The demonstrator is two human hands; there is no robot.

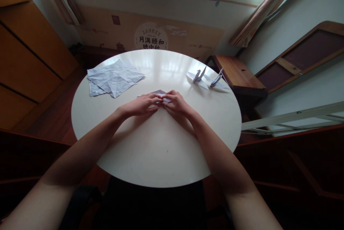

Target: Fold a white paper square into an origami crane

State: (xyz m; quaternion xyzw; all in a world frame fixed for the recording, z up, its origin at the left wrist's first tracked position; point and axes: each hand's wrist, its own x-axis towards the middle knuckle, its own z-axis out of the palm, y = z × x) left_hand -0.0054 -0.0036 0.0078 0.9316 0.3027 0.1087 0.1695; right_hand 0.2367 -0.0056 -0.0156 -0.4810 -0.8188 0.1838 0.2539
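Note:
Both hands meet over a small folded sheet of paper [159, 92] at the middle of the round white table [161, 151]. My left hand [143, 103] comes from the left, its fingers closed on the paper's near side. From the right, my right hand [176, 101] grips the same paper, with its fingertips close to those of the left. Much of the paper is hidden under the fingers; a darker pointed part shows beyond them.
Creased paper sheets [114, 77] lie overlapping at the table's back left. Two folded paper cranes [199, 77] stand at the back right. A wooden stool or low cabinet [239, 74] is beyond the table's right edge, and a printed board [177, 36] leans under the window.

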